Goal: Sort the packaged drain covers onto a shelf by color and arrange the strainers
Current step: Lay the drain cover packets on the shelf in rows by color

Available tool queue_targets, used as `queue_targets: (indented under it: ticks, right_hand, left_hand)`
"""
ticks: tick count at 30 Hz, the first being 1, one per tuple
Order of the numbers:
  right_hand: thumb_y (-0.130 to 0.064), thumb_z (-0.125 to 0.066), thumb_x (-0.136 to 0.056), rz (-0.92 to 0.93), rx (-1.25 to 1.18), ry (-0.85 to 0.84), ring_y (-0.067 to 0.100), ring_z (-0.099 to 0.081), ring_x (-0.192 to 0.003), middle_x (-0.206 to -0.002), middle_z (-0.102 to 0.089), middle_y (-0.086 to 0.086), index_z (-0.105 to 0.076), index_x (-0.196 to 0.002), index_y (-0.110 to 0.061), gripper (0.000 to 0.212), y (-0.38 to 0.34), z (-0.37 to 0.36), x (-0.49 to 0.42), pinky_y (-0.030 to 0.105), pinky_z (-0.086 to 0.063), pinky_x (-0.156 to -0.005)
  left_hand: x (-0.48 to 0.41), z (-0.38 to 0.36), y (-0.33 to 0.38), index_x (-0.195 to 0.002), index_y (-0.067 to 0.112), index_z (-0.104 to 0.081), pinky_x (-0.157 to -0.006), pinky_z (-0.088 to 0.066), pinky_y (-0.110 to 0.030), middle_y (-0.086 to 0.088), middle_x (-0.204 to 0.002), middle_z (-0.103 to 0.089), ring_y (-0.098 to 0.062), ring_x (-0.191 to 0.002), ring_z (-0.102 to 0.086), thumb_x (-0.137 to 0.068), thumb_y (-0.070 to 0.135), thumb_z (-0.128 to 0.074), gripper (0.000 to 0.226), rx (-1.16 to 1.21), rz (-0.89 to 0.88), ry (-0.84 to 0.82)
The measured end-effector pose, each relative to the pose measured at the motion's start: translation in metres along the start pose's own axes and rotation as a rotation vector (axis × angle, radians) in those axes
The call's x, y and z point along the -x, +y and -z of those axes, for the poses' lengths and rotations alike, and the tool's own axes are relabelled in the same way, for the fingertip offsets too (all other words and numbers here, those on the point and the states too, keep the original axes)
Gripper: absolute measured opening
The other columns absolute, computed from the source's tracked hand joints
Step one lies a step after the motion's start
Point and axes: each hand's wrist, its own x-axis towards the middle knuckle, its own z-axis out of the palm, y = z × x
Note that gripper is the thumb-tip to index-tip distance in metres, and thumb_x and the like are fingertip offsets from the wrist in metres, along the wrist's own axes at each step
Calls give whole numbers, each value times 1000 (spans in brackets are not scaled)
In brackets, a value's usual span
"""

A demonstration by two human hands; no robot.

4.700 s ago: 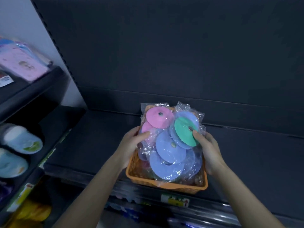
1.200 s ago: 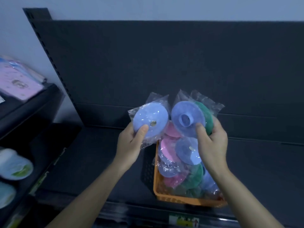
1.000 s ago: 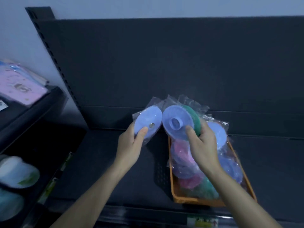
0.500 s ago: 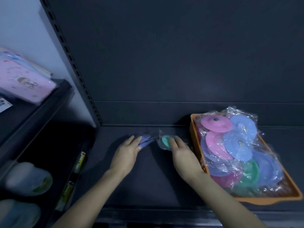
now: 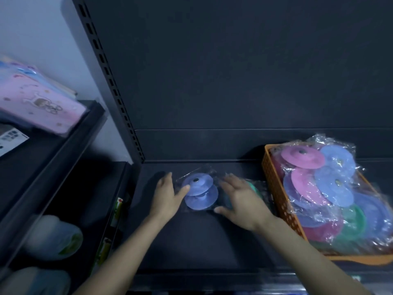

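Observation:
Two blue packaged drain covers [image 5: 200, 192] lie overlapping on the dark shelf [image 5: 191, 241], between my hands. My left hand [image 5: 167, 195] rests at their left edge, thumb touching the wrap, fingers straight. My right hand [image 5: 240, 195] lies flat with spread fingers over a green packaged cover [image 5: 254, 188], which is mostly hidden beneath it. An orange basket [image 5: 274, 184] at the right holds several wrapped covers in pink, blue and green.
A slotted upright post [image 5: 110, 81] bounds the shelf on the left. Beyond it, a neighbouring rack holds a pink package [image 5: 40, 103] above and pale rounded items [image 5: 55, 237] below. The shelf's back panel rises right behind the covers.
Both hands have set their covers down on the shelf and flattened out. The blue covers now lie stacked between the hands, and the view has dropped closer to the shelf.

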Motion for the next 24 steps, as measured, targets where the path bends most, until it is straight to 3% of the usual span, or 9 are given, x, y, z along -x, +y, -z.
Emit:
queue_targets:
  ticks: [2,5,8,11,14,16,19,21,24]
  right_hand:
    - [-39,-64,-80,85,43,-78,21,-18,-143,-153,-29,2,-35,-142,-18,71,-7,-13,-6,36,-15,-117]
    - [-26,-59,-77,157,75,19,27,-48,-125,-133,-54,7,-57,-122,-14,46,-7,-30,-11,37,-33,-107]
    - [-29,-45,-88,205,-13,96,24,-61,-93,-94,-67,-2,-63,-90,-18,21,1,-27,-9,34,-45,-84]
    - [-24,-55,-90,152,-223,178,15,-62,-86,-91,-71,-3,-68,-90,-17,14,-1,-17,-5,26,-47,-79]
    - [-15,-59,-90,-66,-523,293,8,-61,-72,-76,-68,-4,-69,-84,-15,12,-9,-2,-10,12,-43,-67]
    - [-12,-58,-91,-198,-693,308,10,-57,-63,-69,-66,1,-65,-75,-16,18,-14,4,-20,18,-45,-64]
    - [-11,-56,-90,-373,-916,235,15,-55,-58,-63,-61,8,-61,-69,-15,22,-18,-1,-38,39,-57,-66]
    - [-16,-56,-86,-403,-840,199,20,-56,-58,-59,-59,1,-61,-67,-15,19,-17,-12,-47,50,-56,-66]
    - [-11,-54,-83,-353,-599,144,29,-59,-65,-61,-60,2,-62,-69,-9,16,-19,-19,-56,43,-54,-67]
  left_hand:
    - [-7,-2,2,-149,6,-16,-107,-35,-32,-12,-149,-34,-25,-133,-39,-81,23,-71,89,90,94,-71]
    - [-17,1,4,-149,10,-16,-90,-47,-31,-12,-130,-54,-22,-110,-57,-75,4,-74,94,400,263,-46]
    - [-24,10,-1,-131,3,-45,-71,-47,-22,-8,-97,-66,-15,-85,-62,-77,-4,-70,60,568,323,-51]
    - [-30,18,-10,-104,5,-59,-65,-47,-21,-10,-95,-65,-12,-76,-59,-84,-3,-61,22,582,287,9]
    - [-39,27,-15,-91,10,-58,-62,-48,-28,-10,-94,-62,-16,-70,-56,-89,-1,-52,13,634,296,79]
    - [-45,29,-17,-89,12,-57,-66,-52,-34,-9,-95,-62,-19,-70,-58,-90,0,-53,13,647,313,64]
    - [-45,29,-15,-95,12,-57,-68,-53,-34,-9,-98,-61,-20,-74,-59,-95,9,-52,6,693,313,0]
    - [-42,28,-13,-97,11,-55,-66,-50,-28,-7,-91,-58,-18,-74,-55,-97,22,-50,12,762,315,-57]
    - [-40,28,-15,-107,10,-56,-67,-50,-25,-4,-93,-59,-17,-79,-55,-91,33,-60,28,776,309,-116]
